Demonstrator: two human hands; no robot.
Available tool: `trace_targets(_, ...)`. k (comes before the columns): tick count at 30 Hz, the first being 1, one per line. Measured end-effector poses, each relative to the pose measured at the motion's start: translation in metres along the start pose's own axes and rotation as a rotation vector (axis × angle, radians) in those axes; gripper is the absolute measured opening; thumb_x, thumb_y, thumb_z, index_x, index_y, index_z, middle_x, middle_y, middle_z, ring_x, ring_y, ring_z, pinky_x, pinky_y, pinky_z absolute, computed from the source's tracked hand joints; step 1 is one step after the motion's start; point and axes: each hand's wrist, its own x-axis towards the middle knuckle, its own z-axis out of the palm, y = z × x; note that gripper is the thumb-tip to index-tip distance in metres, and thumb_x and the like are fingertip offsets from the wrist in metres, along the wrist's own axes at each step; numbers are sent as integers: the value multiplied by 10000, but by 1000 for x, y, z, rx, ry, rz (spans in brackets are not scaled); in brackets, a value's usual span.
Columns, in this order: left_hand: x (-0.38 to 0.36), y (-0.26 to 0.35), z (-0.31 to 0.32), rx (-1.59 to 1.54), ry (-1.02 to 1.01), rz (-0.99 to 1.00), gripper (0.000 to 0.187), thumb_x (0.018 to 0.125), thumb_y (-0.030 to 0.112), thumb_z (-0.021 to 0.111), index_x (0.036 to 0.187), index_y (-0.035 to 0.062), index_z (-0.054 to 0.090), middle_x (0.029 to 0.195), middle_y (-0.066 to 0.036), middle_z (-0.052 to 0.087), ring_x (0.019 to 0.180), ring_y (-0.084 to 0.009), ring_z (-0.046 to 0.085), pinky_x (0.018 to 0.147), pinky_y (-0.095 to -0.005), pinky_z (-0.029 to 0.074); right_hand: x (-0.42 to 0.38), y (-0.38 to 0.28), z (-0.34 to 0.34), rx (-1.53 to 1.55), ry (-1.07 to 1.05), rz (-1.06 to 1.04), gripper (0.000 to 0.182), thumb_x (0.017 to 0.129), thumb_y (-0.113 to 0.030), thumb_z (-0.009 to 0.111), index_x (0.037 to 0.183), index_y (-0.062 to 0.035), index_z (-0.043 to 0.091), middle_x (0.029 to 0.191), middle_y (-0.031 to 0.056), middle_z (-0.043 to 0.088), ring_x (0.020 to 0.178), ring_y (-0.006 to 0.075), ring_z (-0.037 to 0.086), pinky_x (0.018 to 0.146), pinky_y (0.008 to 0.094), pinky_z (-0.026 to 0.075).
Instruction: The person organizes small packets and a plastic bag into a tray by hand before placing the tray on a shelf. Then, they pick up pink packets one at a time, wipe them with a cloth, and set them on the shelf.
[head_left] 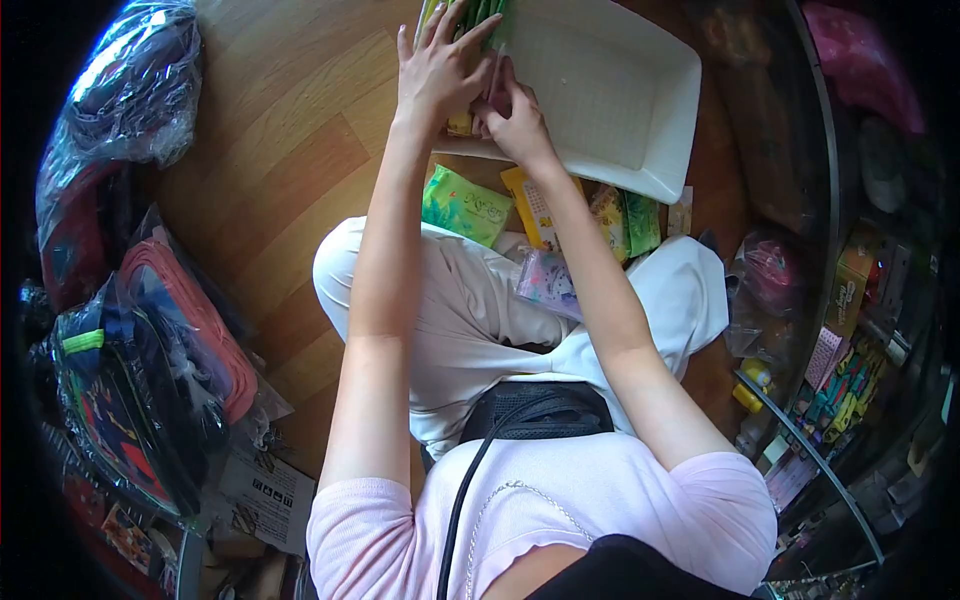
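Note:
My left hand [440, 75] lies with fingers spread on a bundle of green items [485, 30] in clear plastic, at the left end of a white plastic tray [675, 120]. Just right of it, the bent fingers and thumb of my right hand [518, 125] close on the edge of a pinkish plastic packet [495, 90], which is mostly hidden. A yellow item [460, 124] shows below the hands. Between the tray and my legs lie a light green packet [465, 207], a yellow packet [535, 205] and a purple patterned packet [548, 283].
More packets, including a dark green one [641, 222], lie by the tray's near side. Plastic-wrapped bags [130, 380] crowd the wooden floor [270, 150] on the left. A shelf with a curved metal rail [820, 470] and small goods stands on the right.

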Motion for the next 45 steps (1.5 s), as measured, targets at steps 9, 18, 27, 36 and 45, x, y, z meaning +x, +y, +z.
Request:
trace_targets(9, 0, 17, -20, -18, -15, -12, 579, 781, 444, 644, 1319, 314, 477, 1463, -129, 291, 1357, -303, 247, 1091, -551, 147, 0, -3, -17, 267, -180, 40, 383, 790, -91, 536, 1154, 25, 511, 936, 98, 638, 885, 176, 612, 842, 290, 478)
trace_targets(18, -1, 18, -17, -24, 4, -24, 595, 754, 360, 676, 1307, 251, 485, 1467, -99, 292, 1352, -273, 261, 1091, -537, 181, -44, -27, -99, 62, 144, -105, 437, 806, -165, 575, 1226, -53, 534, 1148, 204, 558, 950, 258, 615, 859, 333, 481)
trace_targets(27, 1, 1, 4, 13, 62, 42, 558, 779, 441, 619, 1303, 325, 467, 1465, -75, 299, 1354, -259, 269, 1088, -566, 146, -174, 46, -179, -854, 67, 236, 393, 851, -240, 577, 1189, -50, 512, 1161, 214, 558, 1063, 348, 555, 861, 436, 446)
trace_targets(36, 1, -3, 13, 67, 136, 41, 576, 750, 513, 627, 1290, 387, 471, 1450, -31, 330, 1333, -219, 323, 1058, -622, 173, -177, 38, -184, -920, -76, 327, 447, 824, -107, 510, 1266, -64, 461, 932, 194, 645, 833, 362, 633, 728, 466, 502)
trace_targets(45, 0, 1, 7, 67, 110, 12, 569, 757, 509, 632, 1289, 382, 476, 1453, -39, 322, 1342, -227, 303, 1070, -607, 173, -103, -69, -184, -414, 159, 87, 335, 843, -154, 517, 1137, -13, 595, 912, 250, 637, 863, 389, 624, 786, 414, 489)
